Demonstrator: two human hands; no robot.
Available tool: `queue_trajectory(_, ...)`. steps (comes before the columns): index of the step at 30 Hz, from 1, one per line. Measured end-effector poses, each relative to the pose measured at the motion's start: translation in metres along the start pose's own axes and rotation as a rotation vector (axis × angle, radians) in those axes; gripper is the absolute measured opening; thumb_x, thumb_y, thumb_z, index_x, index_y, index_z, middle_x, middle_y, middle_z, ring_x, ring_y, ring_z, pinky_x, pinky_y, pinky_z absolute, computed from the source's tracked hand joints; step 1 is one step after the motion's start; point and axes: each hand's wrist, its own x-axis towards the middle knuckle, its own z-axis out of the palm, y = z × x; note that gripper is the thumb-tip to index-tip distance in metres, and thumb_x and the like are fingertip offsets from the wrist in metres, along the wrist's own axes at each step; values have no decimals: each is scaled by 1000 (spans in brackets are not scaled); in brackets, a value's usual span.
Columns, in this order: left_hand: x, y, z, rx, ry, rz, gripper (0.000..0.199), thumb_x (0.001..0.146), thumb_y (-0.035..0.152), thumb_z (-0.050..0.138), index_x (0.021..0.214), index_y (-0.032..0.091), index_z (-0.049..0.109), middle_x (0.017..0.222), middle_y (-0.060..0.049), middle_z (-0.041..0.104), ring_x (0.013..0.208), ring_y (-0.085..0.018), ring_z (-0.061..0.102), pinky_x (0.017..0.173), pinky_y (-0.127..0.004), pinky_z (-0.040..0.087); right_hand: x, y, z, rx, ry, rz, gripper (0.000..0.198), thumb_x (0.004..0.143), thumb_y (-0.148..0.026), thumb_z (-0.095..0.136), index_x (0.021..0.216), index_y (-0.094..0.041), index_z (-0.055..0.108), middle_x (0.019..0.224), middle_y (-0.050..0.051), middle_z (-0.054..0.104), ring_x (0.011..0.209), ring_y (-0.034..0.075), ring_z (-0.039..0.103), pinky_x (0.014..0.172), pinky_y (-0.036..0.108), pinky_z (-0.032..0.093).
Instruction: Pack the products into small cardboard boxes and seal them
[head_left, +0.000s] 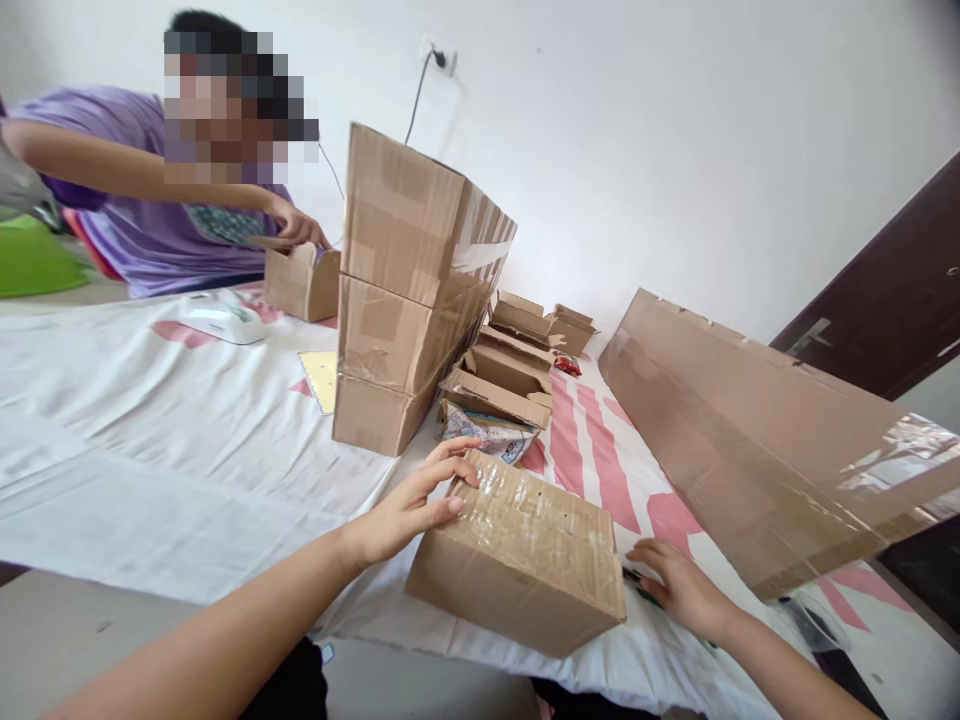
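Note:
A closed cardboard box (pixel 517 560) with clear tape across its top sits at the table's near edge. My left hand (pixel 409 505) rests on the box's left top edge with its fingers spread. Beside the right end of the box, my right hand (pixel 682 590) has its fingers curled over a slim dark and green object (pixel 634 576). That object is mostly hidden under the hand, so its kind is unclear. Just behind the box lies a crumpled patterned bag (pixel 491 432), near an open cardboard box (pixel 502 385).
Stacked taped boxes (pixel 397 300) stand at left centre. A large cardboard panel (pixel 735 440) leans along the right. Farther back are more open boxes (pixel 521 315) and a red toy car (pixel 566 364). Across the table, a person (pixel 127 190) has a hand at a small box (pixel 300 280).

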Motion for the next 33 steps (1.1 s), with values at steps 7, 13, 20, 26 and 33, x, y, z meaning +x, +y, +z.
queue_trajectory(7,5,0,-1,-114,-50,-70,29,85,48,56,100,23,57,149,-8,30,141,-34,22,112,-50,22,44,-109,-64,462,168,-13,29,87,-41,53,102,-20,66,89,6,67,80,20,63,75,35,51)
queue_trajectory(13,6,-6,2,-140,-31,-71,29,85,49,54,99,23,57,149,-8,30,140,-33,24,112,-48,21,71,-177,-63,684,-209,170,24,81,-27,58,102,-16,61,56,-8,51,43,7,44,45,20,34)
queue_trajectory(20,4,-9,1,-109,-37,-67,30,86,50,54,99,22,57,149,-8,28,140,-31,24,114,-45,19,85,-187,-53,645,-191,192,12,80,-15,54,90,-16,61,66,-7,55,39,4,40,43,19,32)
queue_trajectory(26,4,-8,1,-92,-37,-65,32,86,51,53,98,22,57,148,-8,30,139,-31,26,114,-46,19,90,-187,-48,507,-109,143,8,80,-14,57,85,-16,63,70,-3,61,50,7,48,50,20,38)
queue_trajectory(33,4,-6,2,-58,-26,-40,36,88,55,50,100,22,58,148,-9,30,137,-32,28,115,-47,18,104,-193,-47,131,-81,100,7,78,-15,59,73,-18,62,67,0,64,61,13,55,55,24,35)
